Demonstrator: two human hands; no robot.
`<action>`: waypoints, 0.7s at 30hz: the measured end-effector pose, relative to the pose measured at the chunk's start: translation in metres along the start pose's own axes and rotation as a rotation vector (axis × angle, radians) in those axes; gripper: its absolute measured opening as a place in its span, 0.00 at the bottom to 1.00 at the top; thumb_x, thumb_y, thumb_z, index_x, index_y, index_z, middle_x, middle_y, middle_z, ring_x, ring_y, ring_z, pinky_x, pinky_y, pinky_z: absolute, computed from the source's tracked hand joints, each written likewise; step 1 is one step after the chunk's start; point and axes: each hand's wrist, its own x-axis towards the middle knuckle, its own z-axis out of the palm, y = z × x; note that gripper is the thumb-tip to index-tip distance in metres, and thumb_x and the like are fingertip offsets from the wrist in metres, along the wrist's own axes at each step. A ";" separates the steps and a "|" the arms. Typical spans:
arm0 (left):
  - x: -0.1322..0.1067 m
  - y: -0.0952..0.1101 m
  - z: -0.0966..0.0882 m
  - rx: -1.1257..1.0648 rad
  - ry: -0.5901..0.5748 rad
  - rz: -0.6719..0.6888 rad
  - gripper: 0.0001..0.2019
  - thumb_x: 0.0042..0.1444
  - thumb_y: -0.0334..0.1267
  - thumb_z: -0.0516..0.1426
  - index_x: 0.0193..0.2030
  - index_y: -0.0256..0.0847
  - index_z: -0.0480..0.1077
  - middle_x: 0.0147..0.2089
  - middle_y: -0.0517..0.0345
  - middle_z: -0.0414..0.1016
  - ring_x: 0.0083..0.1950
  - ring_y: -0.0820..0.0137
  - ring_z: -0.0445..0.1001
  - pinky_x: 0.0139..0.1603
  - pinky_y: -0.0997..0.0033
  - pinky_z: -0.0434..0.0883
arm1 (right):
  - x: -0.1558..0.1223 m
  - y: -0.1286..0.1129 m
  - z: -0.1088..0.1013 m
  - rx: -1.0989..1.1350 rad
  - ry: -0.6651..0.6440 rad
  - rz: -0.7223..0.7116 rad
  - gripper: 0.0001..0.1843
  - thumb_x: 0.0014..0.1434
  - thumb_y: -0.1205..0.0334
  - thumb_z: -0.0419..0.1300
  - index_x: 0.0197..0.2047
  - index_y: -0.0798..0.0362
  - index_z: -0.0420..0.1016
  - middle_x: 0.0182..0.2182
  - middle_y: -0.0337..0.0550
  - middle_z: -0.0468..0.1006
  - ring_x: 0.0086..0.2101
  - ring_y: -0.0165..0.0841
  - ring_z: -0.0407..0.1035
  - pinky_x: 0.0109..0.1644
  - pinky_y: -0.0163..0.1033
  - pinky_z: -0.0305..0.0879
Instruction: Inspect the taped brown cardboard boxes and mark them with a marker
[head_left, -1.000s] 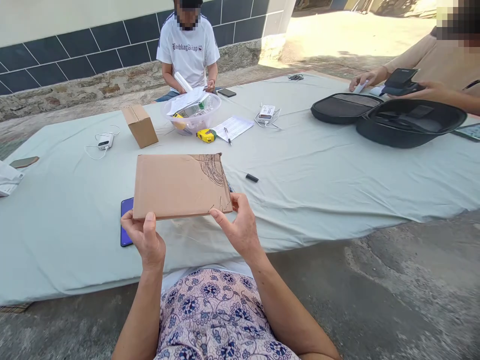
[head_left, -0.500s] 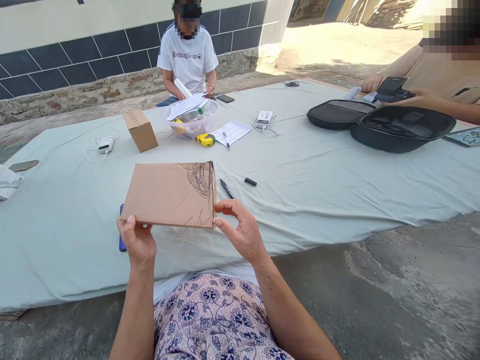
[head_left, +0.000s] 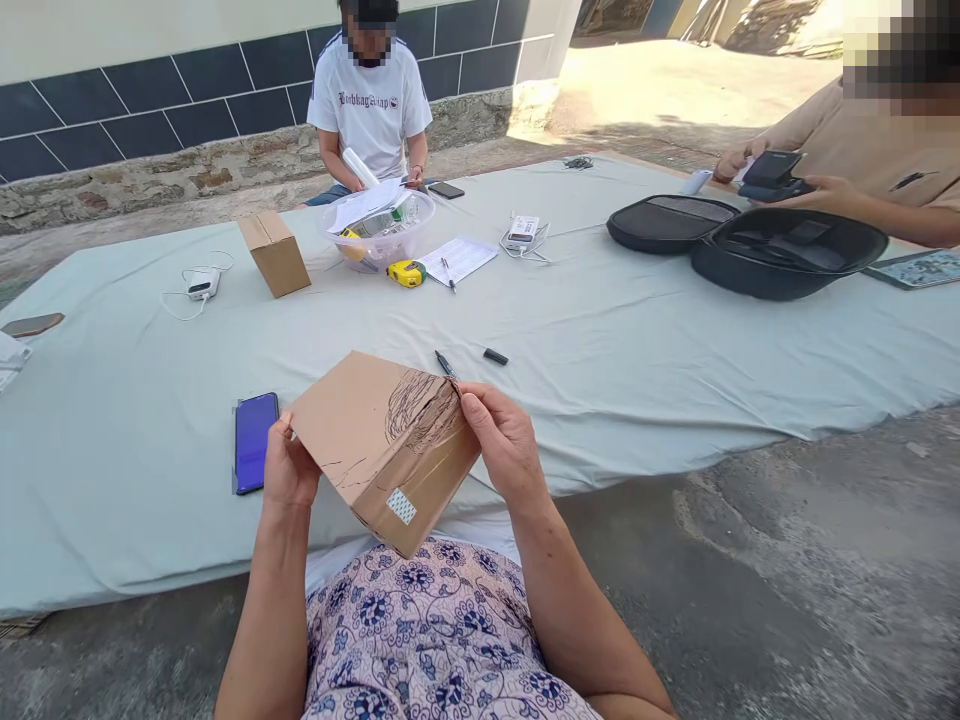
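Observation:
A flat brown cardboard box (head_left: 386,445) with black pen scribbles and a small sticker is tilted above my lap, one corner pointing down. My left hand (head_left: 289,470) grips its left edge, fingers curled behind it. On its upper right edge my right hand (head_left: 504,440) is closed, fingers over the scribbled corner. A blue phone (head_left: 253,440) lies on the pale sheet just left of my left hand. A black pen (head_left: 445,364) and its cap (head_left: 495,356) lie just beyond the box.
The pale green mat (head_left: 637,340) spreads over concrete. On it lie a small cardboard box (head_left: 274,254), a clear bowl (head_left: 375,232), a yellow tape measure (head_left: 406,272), papers, chargers and an open black case (head_left: 750,245). One person sits opposite, another at right.
The box has turned and tipped from lying flat to standing on a corner, showing its taped side with the sticker. Both hands shifted along its edges; the blue phone is now uncovered.

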 end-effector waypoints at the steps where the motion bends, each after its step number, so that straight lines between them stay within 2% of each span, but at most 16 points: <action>1: 0.000 -0.001 -0.001 -0.013 -0.004 -0.034 0.14 0.48 0.49 0.65 0.34 0.42 0.70 0.31 0.63 0.76 0.33 0.68 0.76 0.33 0.71 0.71 | 0.000 0.000 0.000 0.014 0.000 0.005 0.17 0.67 0.44 0.59 0.44 0.45 0.83 0.42 0.41 0.86 0.45 0.41 0.79 0.53 0.48 0.74; 4: -0.002 -0.004 -0.001 -0.042 -0.066 -0.112 0.17 0.50 0.52 0.67 0.33 0.42 0.71 0.33 0.60 0.79 0.39 0.64 0.79 0.41 0.66 0.76 | -0.002 0.001 0.001 0.065 -0.023 -0.003 0.15 0.66 0.46 0.61 0.47 0.44 0.83 0.45 0.40 0.86 0.48 0.41 0.79 0.54 0.48 0.74; 7: -0.005 -0.009 0.001 -0.006 -0.120 -0.175 0.24 0.53 0.62 0.65 0.42 0.42 0.77 0.46 0.50 0.83 0.53 0.56 0.80 0.50 0.59 0.77 | -0.003 0.002 0.003 0.106 -0.018 -0.012 0.16 0.65 0.45 0.62 0.49 0.43 0.83 0.46 0.41 0.86 0.48 0.41 0.78 0.55 0.48 0.74; 10: -0.003 -0.014 0.002 0.055 -0.149 -0.161 0.29 0.52 0.68 0.63 0.45 0.43 0.78 0.53 0.46 0.82 0.60 0.52 0.77 0.53 0.57 0.77 | -0.003 0.003 0.004 0.115 0.055 -0.010 0.16 0.66 0.45 0.61 0.49 0.43 0.83 0.46 0.41 0.85 0.49 0.41 0.77 0.57 0.48 0.73; 13: 0.000 -0.019 -0.003 0.079 -0.208 -0.109 0.31 0.50 0.65 0.66 0.52 0.44 0.77 0.52 0.47 0.82 0.58 0.53 0.79 0.51 0.57 0.77 | -0.002 0.004 0.003 0.110 0.099 0.003 0.16 0.66 0.45 0.61 0.48 0.44 0.83 0.47 0.41 0.84 0.50 0.41 0.76 0.59 0.48 0.70; 17: 0.001 -0.020 -0.008 0.096 -0.176 -0.012 0.40 0.49 0.55 0.70 0.68 0.53 0.66 0.49 0.54 0.81 0.51 0.60 0.81 0.49 0.59 0.77 | 0.000 0.005 0.004 0.133 0.124 0.049 0.16 0.64 0.45 0.63 0.47 0.46 0.81 0.45 0.42 0.84 0.48 0.41 0.75 0.56 0.47 0.70; 19: 0.000 -0.018 -0.006 0.112 -0.153 0.043 0.40 0.51 0.54 0.70 0.70 0.56 0.64 0.53 0.55 0.80 0.52 0.62 0.80 0.49 0.61 0.77 | -0.001 0.005 0.008 0.166 0.114 0.075 0.17 0.63 0.44 0.63 0.48 0.46 0.79 0.44 0.42 0.84 0.46 0.40 0.76 0.53 0.46 0.72; 21: -0.002 -0.016 -0.002 0.133 -0.138 0.072 0.38 0.51 0.56 0.69 0.68 0.54 0.67 0.56 0.53 0.79 0.54 0.60 0.79 0.50 0.61 0.77 | -0.001 0.004 0.013 0.205 0.078 0.096 0.17 0.63 0.44 0.63 0.48 0.46 0.78 0.45 0.43 0.84 0.45 0.39 0.76 0.51 0.44 0.73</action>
